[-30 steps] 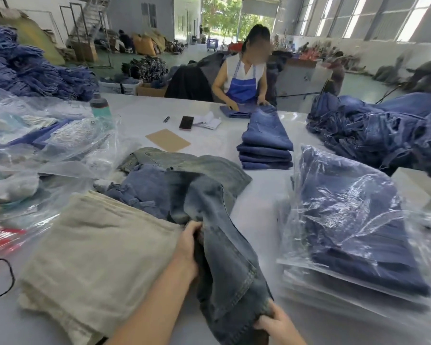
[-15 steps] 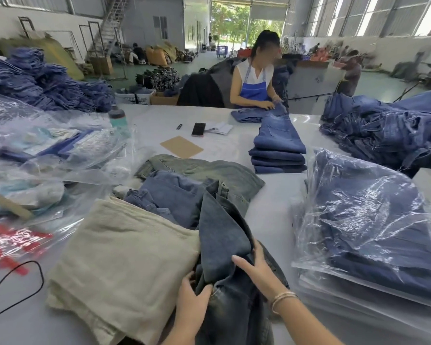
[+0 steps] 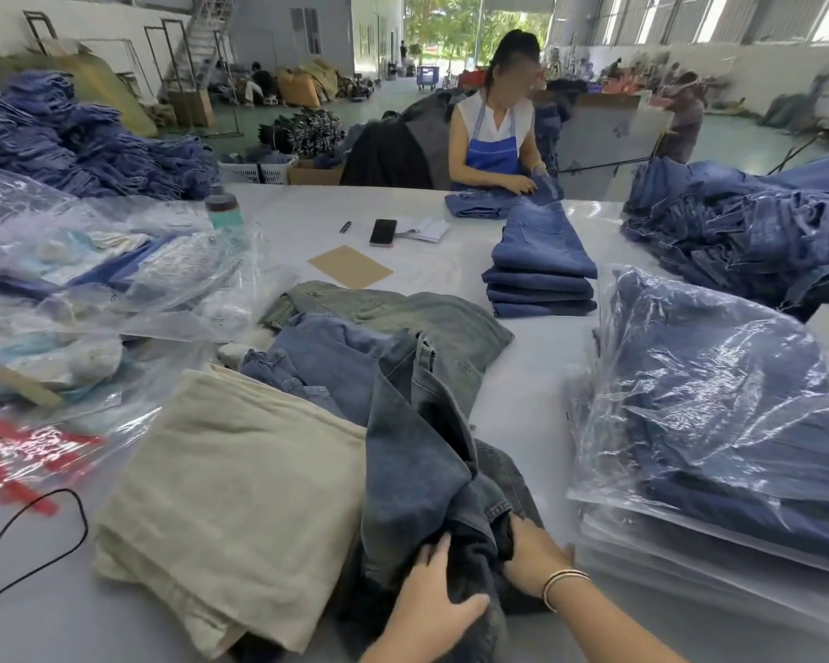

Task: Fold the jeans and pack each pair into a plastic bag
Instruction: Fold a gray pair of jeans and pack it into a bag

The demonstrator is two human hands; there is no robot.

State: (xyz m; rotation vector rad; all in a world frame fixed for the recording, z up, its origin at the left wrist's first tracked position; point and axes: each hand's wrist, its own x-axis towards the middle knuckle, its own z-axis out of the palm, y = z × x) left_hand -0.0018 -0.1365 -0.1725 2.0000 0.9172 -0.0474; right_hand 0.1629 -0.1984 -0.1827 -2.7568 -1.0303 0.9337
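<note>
A dark grey-blue pair of jeans [image 3: 417, 471] lies crumpled in front of me on the white table [image 3: 537, 399]. My left hand [image 3: 431, 600] grips a dark fold of it near the bottom edge. My right hand [image 3: 532, 557], with a bangle on the wrist, holds the same pair just to the right, fingers tucked into the cloth. A folded beige pair [image 3: 230, 500] lies to the left. More blue jeans [image 3: 326, 351] and a green-grey pair [image 3: 403, 313] lie behind. Bagged jeans in clear plastic [image 3: 719, 423] are stacked on the right.
Empty and filled plastic bags [image 3: 92, 289] cover the left side, with a black cable [image 3: 34, 543] near them. A stack of folded blue jeans [image 3: 542, 270], a phone [image 3: 383, 232] and a brown card [image 3: 350, 266] lie further back. A person in a blue apron [image 3: 494, 136] works opposite. Loose jeans [image 3: 747, 232] are piled at right.
Both hands have slid nearer to me along the dark jeans. My right hand has dropped from the top of the fold into the cloth beside my left hand.
</note>
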